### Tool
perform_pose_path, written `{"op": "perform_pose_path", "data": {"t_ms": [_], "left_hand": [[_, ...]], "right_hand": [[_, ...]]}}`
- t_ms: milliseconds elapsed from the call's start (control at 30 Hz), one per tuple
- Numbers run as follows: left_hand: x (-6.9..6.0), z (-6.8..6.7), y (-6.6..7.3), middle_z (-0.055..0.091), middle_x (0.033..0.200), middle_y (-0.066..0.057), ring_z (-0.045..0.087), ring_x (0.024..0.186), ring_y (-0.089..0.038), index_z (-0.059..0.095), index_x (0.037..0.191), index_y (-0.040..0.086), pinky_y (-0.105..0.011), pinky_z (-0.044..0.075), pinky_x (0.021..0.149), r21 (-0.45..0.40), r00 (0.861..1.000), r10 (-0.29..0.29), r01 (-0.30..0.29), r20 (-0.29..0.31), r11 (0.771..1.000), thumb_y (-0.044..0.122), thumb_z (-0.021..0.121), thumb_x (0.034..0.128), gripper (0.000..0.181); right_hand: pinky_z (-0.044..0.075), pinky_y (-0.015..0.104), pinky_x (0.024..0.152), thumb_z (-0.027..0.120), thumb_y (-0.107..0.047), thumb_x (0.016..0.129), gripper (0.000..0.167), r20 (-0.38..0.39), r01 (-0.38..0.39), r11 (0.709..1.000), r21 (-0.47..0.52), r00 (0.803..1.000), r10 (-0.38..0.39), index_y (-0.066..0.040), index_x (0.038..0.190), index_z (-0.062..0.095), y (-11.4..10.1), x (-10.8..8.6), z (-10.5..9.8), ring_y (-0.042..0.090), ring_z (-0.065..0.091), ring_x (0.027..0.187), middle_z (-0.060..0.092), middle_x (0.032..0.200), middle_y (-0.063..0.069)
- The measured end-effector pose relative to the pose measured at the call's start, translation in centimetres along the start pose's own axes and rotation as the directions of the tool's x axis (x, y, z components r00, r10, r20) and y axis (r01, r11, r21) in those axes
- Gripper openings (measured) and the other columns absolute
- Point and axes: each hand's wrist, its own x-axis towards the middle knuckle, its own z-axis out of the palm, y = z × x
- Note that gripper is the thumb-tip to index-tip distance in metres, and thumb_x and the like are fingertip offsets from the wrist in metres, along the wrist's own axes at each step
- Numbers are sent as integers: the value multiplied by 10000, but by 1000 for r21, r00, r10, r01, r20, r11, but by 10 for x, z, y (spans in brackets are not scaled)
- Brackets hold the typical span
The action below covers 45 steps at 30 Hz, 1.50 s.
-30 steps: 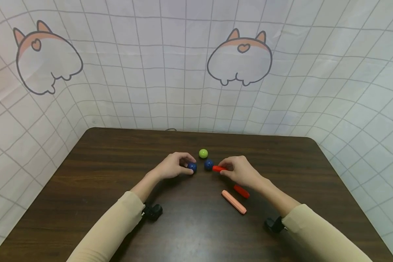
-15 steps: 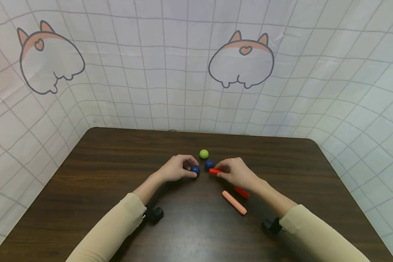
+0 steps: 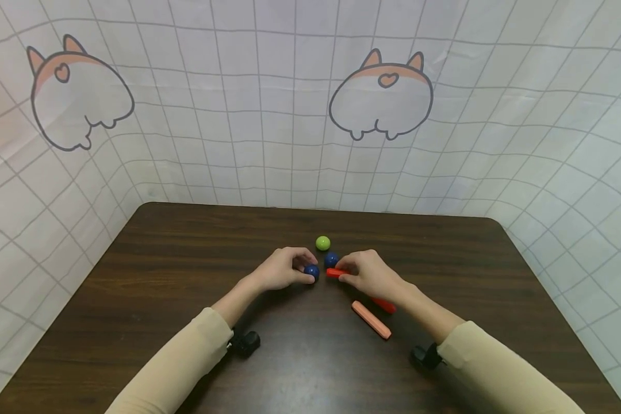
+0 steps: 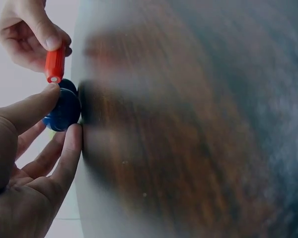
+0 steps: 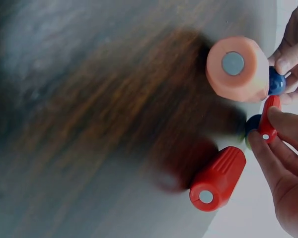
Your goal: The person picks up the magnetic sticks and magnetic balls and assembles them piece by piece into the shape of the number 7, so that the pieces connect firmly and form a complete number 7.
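My left hand (image 3: 282, 269) grips a blue ball (image 3: 312, 271) between thumb and fingers, low over the table. Just to its right, my right hand (image 3: 372, 275) pinches a short red stick (image 3: 336, 273) by thumb and fingertips, its free end pointing at the held ball. A second blue ball (image 3: 331, 260) lies right behind the red stick. In the left wrist view the red stick (image 4: 55, 64) stands close to the held ball (image 4: 65, 110); whether they touch I cannot tell.
A green ball (image 3: 323, 243) lies behind the blue balls. Nearer the front are an orange stick (image 3: 371, 319) and another red stick (image 3: 384, 305), partly under the right wrist. The dark table (image 3: 186, 230) meets a white gridded curtain (image 3: 279, 115) at the back.
The left hand has moved slightly right with its blue ball. The right hand has brought its red stick left and a little nearer, so the two hands are closer together.
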Motion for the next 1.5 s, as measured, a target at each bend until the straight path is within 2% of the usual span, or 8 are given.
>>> {"op": "perform_pose_path", "data": {"t_ms": [300,567,733,1000,1300,1500], "left_hand": [[1,3,3,702,1068,-2,647,944,-136,710,1134,138,-334,540,855,-4,1000,12,-12,9,1000,155,829,895,268],[1,5,5,707,1049,-5,657,922,-125,708,1114,128,-313,546,841,-2,1000,22,-22,9,1000,136,840,880,269],[1,5,9,716,1032,-11,662,902,-126,710,1125,101,-309,547,824,47,999,48,-49,14,998,136,846,873,289],[1,5,11,710,1031,3,665,899,-121,732,1151,99,-289,550,777,88,999,41,-44,34,995,155,824,900,273],[-1,2,8,716,1043,16,661,899,-113,743,1151,107,-311,550,801,106,999,41,-43,19,993,159,826,899,271],[-3,-1,4,716,1091,2,663,923,-123,741,1154,113,-324,554,822,106,999,41,-43,19,993,166,822,904,268]], "right_hand": [[576,315,762,782,-71,921,174,-2,35,999,-3,999,-35,-9,1082,762,-2,3,5,141,694,866,749,989,62],[563,303,754,790,-98,919,169,1,18,999,-29,1000,-18,-40,1076,766,-6,3,6,115,671,852,744,992,31],[555,286,737,789,-96,920,167,-1,15,1000,-17,1000,-15,-41,1075,760,-6,2,5,110,664,836,740,987,29],[570,313,756,786,-95,923,140,-21,43,999,16,999,-42,-34,1045,754,-5,1,3,129,690,856,740,958,20],[566,295,734,755,-114,954,86,-50,-17,994,105,999,23,-55,1017,755,1,3,-5,98,680,808,722,892,-35],[565,334,770,752,-90,950,131,-50,-62,988,141,996,70,-32,1067,737,7,11,-7,120,679,838,723,943,-19]]}}
